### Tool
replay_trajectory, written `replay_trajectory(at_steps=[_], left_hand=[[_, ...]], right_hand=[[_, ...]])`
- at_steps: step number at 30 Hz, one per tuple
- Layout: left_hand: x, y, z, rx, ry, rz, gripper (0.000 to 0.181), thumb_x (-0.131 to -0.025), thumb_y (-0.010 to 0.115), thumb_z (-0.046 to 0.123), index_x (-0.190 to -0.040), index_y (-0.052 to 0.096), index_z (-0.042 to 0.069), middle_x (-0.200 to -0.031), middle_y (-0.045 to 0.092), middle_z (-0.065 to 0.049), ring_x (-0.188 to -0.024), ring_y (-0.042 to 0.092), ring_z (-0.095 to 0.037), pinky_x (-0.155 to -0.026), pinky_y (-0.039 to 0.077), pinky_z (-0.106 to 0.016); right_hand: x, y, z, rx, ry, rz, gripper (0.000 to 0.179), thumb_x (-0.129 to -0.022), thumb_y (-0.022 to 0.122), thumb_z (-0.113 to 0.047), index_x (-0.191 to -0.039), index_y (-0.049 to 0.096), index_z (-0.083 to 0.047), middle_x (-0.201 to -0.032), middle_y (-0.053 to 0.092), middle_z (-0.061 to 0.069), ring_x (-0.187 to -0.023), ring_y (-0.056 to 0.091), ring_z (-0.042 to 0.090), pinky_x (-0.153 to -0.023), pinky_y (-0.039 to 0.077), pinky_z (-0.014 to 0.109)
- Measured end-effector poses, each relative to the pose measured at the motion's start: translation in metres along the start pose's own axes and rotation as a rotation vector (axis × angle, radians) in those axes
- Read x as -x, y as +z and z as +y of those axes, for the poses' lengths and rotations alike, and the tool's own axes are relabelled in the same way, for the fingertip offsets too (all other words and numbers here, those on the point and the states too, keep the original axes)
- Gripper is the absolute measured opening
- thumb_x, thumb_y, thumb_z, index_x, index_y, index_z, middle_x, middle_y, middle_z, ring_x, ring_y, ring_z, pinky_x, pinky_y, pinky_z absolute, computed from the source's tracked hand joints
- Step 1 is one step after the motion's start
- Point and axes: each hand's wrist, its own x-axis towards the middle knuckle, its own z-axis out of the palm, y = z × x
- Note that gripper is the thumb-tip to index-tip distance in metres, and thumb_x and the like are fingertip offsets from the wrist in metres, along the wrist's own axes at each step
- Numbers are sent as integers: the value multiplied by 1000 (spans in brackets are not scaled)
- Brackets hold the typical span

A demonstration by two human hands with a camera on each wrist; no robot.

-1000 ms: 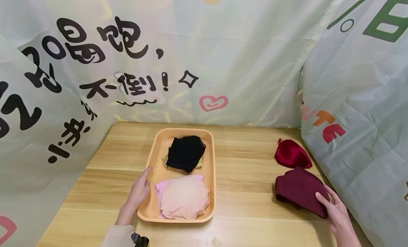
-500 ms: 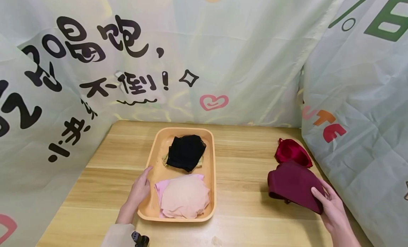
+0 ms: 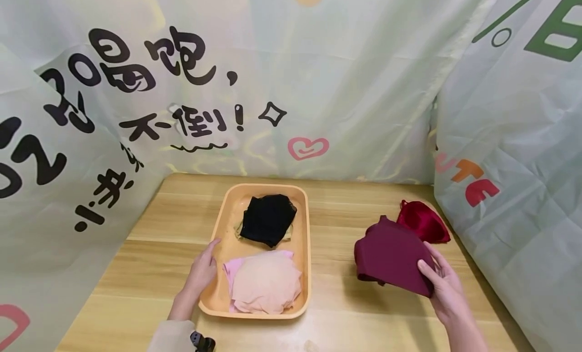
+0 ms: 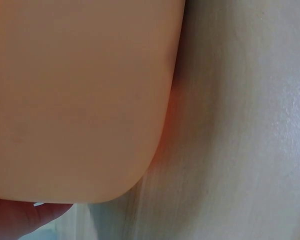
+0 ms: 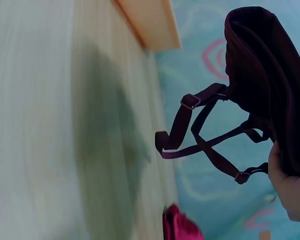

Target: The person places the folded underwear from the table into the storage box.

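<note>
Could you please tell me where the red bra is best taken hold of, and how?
The red bra is probably best pinched at its tapered right end, thumb on top, coming from the near right. In the head view that end shows uncovered, while the maroon bra in the right hand hides the near left part.

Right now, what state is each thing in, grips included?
Maroon bra: folded, held above the table, straps dangling
Right grip: holding that bra
Tray: flat on the table, loaded
Left grip: touching the tray's side
Black garment: folded, atop tan garment
Peach garment: atop pink garment
Red bra: on the table, partly hidden
</note>
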Motion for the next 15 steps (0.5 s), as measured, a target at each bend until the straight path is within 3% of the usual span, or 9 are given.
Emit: replay_trajectory(at_steps=[15], left_hand=[[2,0,3,10,12,9,50,-83,38,-12,-132,40,-4,-116,52,-32,-54,37,-15,-62,44,-36]], right_hand=[[-9,66,16,101,20,-99,42,-93,45,-1,-128,46,-25,-115,59,-12,-97,58,4,-74,51,20]])
